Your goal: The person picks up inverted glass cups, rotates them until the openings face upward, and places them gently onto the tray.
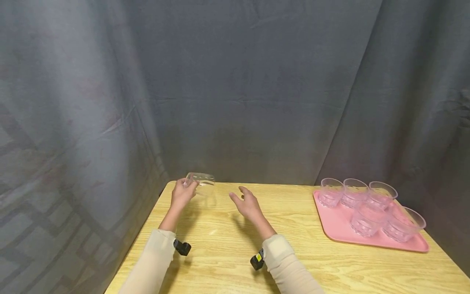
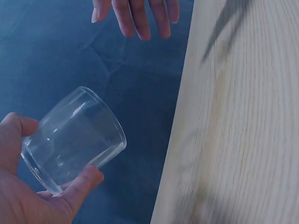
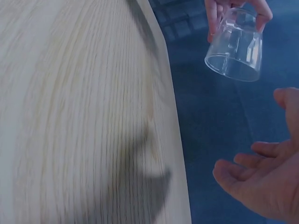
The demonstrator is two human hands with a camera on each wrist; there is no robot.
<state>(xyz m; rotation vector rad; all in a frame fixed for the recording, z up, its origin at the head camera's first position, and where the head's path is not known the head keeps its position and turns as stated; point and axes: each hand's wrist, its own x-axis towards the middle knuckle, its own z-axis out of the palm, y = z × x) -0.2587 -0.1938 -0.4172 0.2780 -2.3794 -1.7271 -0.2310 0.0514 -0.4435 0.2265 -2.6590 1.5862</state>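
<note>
A clear cup (image 1: 205, 184) is held above the far left of the table by my left hand (image 1: 183, 192). In the left wrist view the thumb and fingers grip the clear cup (image 2: 77, 135) near its base, and it lies tilted with its mouth turned toward the other hand. My right hand (image 1: 249, 205) hovers to the right of the cup, apart from it, holding nothing. Its fingers are loosely bent in the right wrist view, where the right hand (image 3: 266, 172) faces the mouth of the cup (image 3: 236, 46).
A pink tray (image 1: 339, 228) sits at the right of the wooden table (image 1: 220, 261). Several clear cups stand on it upright, among them a front one (image 1: 400, 228). Grey curtains (image 1: 238, 90) hang behind the table and along its left side.
</note>
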